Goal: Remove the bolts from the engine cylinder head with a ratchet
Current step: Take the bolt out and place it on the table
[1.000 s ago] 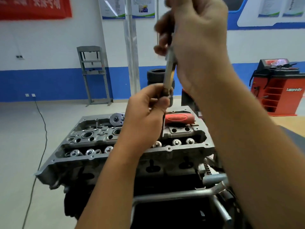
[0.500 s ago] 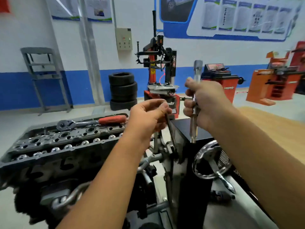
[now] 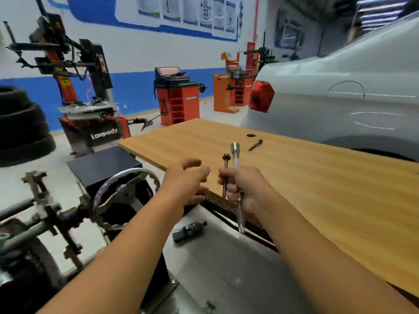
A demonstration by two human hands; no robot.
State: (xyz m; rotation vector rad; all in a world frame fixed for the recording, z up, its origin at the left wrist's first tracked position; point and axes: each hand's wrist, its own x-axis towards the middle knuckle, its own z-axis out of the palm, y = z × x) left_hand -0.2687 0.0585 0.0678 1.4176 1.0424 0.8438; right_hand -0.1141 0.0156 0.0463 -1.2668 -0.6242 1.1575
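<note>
My right hand (image 3: 243, 189) grips a long silver socket extension (image 3: 236, 159) upright and pinches a dark bolt (image 3: 225, 171) beside it, head up. My left hand (image 3: 186, 180) hovers just to the left of them with fingers loosely curled, holding nothing. Both hands are over the near edge of a wooden table (image 3: 306, 182). Another dark bolt (image 3: 255, 145) lies on the table farther back. The cylinder head and the ratchet are out of view.
The engine stand's chrome handwheel (image 3: 127, 191) and frame (image 3: 40, 214) are at lower left. A grey car (image 3: 340, 91) stands behind the table. A tyre changer (image 3: 90, 105), stacked tyres (image 3: 20, 125) and orange wheel balancers (image 3: 176, 96) fill the back.
My view has swung right, from the cylinder head to the wooden table. The bolt has gone from my left hand to my right, which still holds the extension. My left hand has let go.
</note>
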